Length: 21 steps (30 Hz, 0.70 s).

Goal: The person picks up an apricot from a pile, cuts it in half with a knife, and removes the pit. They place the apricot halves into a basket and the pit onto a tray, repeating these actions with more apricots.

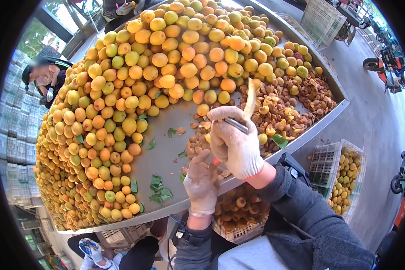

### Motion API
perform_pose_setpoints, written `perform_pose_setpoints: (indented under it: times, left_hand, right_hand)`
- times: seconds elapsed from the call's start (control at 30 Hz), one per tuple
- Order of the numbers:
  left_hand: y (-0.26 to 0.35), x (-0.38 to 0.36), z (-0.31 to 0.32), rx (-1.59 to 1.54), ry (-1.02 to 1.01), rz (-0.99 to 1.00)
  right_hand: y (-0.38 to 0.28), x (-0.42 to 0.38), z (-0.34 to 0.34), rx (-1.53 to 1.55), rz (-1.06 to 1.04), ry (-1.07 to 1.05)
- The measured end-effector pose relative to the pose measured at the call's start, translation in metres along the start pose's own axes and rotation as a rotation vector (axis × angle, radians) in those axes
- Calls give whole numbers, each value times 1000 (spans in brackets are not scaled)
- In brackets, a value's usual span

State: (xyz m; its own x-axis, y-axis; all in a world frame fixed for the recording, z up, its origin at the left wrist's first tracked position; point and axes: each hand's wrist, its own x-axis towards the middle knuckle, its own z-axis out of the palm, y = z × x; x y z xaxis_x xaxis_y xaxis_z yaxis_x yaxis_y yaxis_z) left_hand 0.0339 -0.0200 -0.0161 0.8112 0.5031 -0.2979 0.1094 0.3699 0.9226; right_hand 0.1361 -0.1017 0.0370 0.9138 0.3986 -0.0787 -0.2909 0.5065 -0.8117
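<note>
My right hand (237, 143), in a white knit glove, is closed around a slim metal tool (236, 125) whose grey shaft shows between the fingers. Above its knuckles a long pale-yellow curved strip (251, 99) rises over the pile. Just below and to the left, my gloved left hand (200, 183) curls its fingers near the table's front edge, and I cannot tell what is in them. A small red spot shows between the two hands. Beyond the right hand lies a heap of brown apricot pits and fruit scraps (285, 105). Whole apricots (166, 58) are piled high behind and to the left.
The metal table (166, 130) has green leaves (159, 191) scattered on it. Under its front edge stands a crate of fruit (240, 211); another crate (324, 164) is at the right. A person (49, 81) stands at the far left, and another's gloved hand (91, 249) shows lower left.
</note>
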Motion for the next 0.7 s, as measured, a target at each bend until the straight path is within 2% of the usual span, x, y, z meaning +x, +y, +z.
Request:
perform_pose_setpoints:
  times: [0.07,0.13,0.2,0.23,0.3,0.33,0.37,0.4,0.43,0.5,0.57,0.6,0.67,0.7]
  left_hand:
    - [6,2,-1,-24,10,-44]
    - [9,5,-3,-51,24,-86]
    - [8,10,-7,-397,-42,-178]
    - [4,15,-13,-397,-37,-174]
    - [-1,25,-25,-743,-142,-356]
    - [1,26,-27,-743,-139,-350]
    - [5,27,-27,-615,-20,-220]
    - [8,27,-27,-485,98,-91]
    - [4,32,-38,-446,20,-12]
    - [8,30,-38,-395,66,26]
    - [12,28,-36,-341,109,62]
    - [12,27,-36,-456,59,55]
    - [14,25,-35,-571,5,48]
    - [15,23,-34,-602,-1,9]
  right_hand:
    - [10,12,-1,304,187,162]
    - [32,22,-14,421,208,132]
    - [42,26,-15,666,364,154]
    - [45,26,-13,635,403,182]
    - [40,24,-6,591,353,230]
    - [37,25,-2,545,296,279]
    - [34,30,-10,558,215,238]
    - [24,33,-8,449,162,321]
    - [21,31,-11,340,127,278]
    - [12,23,-13,229,89,231]
    - [3,10,-8,-170,328,69]
    - [11,6,-8,-169,326,69]
    - [34,3,-9,-494,-49,-60]
    - [32,2,-10,-562,74,-102]
